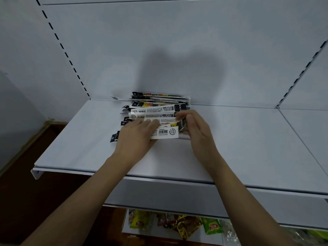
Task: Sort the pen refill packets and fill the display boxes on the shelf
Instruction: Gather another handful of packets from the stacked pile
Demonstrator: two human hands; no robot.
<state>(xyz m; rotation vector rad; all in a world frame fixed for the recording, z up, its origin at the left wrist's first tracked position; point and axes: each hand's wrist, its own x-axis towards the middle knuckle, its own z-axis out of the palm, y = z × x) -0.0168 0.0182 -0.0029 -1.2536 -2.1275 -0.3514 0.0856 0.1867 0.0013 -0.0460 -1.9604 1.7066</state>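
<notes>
A pile of long pen refill packets [156, 107], white with black ends and barcodes, lies on the white shelf [79, 139] against the back panel. My left hand [136, 137] lies flat on the near packets, fingers straight, pressing the front packet [166, 133] with the barcode. My right hand [197, 128] is at the packets' right end, its thumb and fingers curled around the ends of a few. No display box is in view.
White back panel [177, 50] and slotted uprights [58, 41] frame the shelf. The shelf's front edge [159, 178] runs below my forearms. Snack packets [186, 226] in yellow and green lie on a lower shelf. Dark floor [35, 192] shows at the left.
</notes>
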